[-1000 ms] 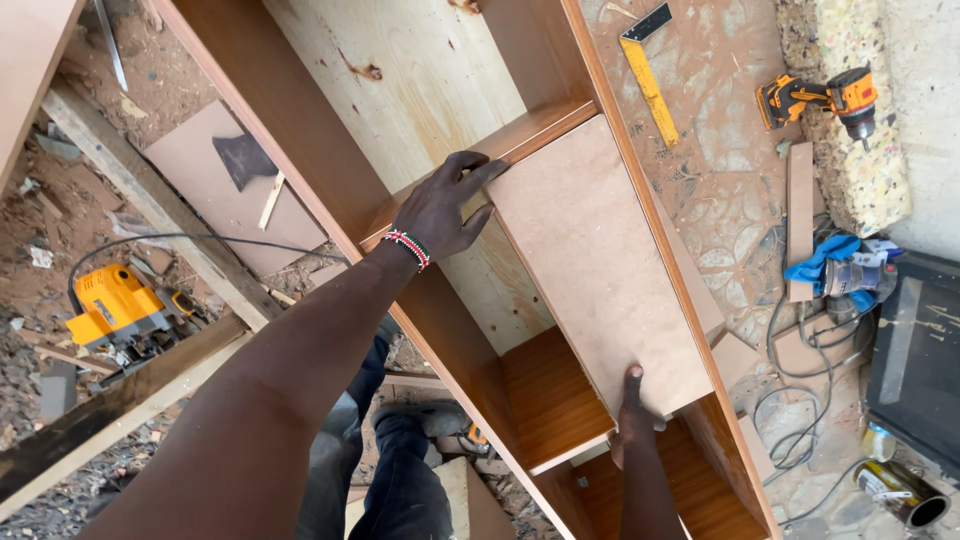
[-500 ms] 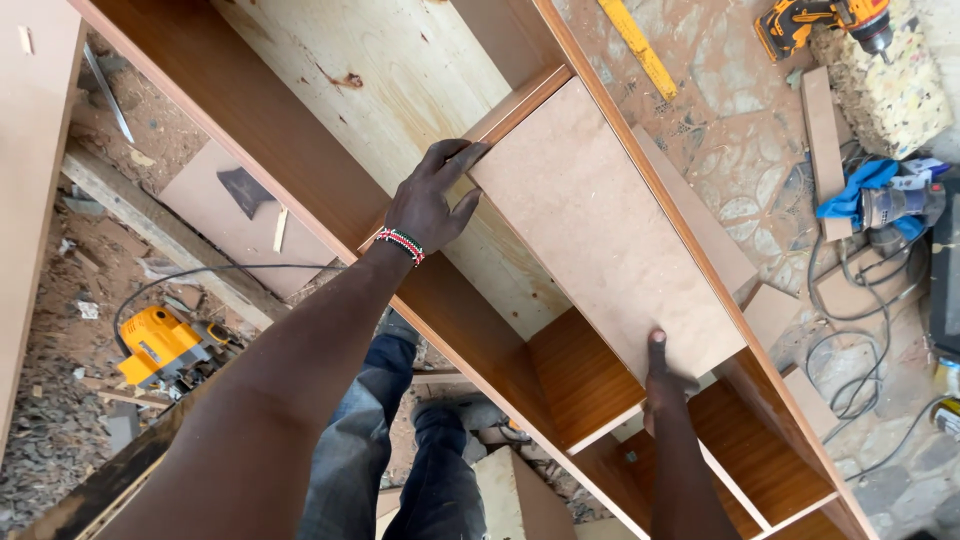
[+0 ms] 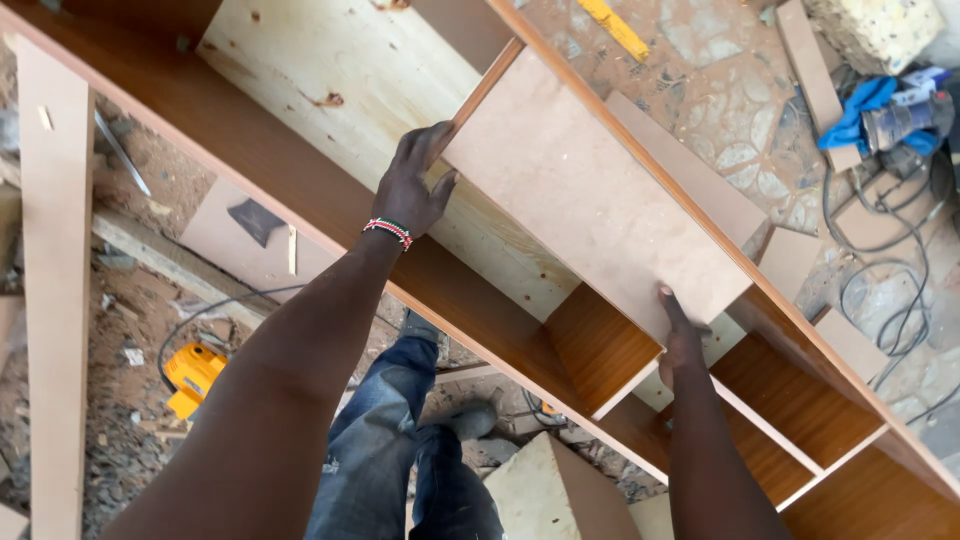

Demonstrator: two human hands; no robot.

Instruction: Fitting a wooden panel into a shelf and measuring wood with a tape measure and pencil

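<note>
Board point(image 3: 590, 195), stiff, flat, seemingly light, sits inside cabinet point(image 3: 300, 190) between its sides; left hand point(image 3: 412, 180) fingers curl round far corner, right hand point(image 3: 680, 335) grips near edge.

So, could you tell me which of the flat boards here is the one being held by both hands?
The pale board inside the cabinet frame, gripped by left hand and right hand; others lie untouched.

The left hand point(image 3: 412, 180) grips the far corner of a pale board point(image 3: 590, 195) set inside a brown cabinet frame point(image 3: 300, 215). The right hand point(image 3: 682, 335) presses the board's near edge.
</note>
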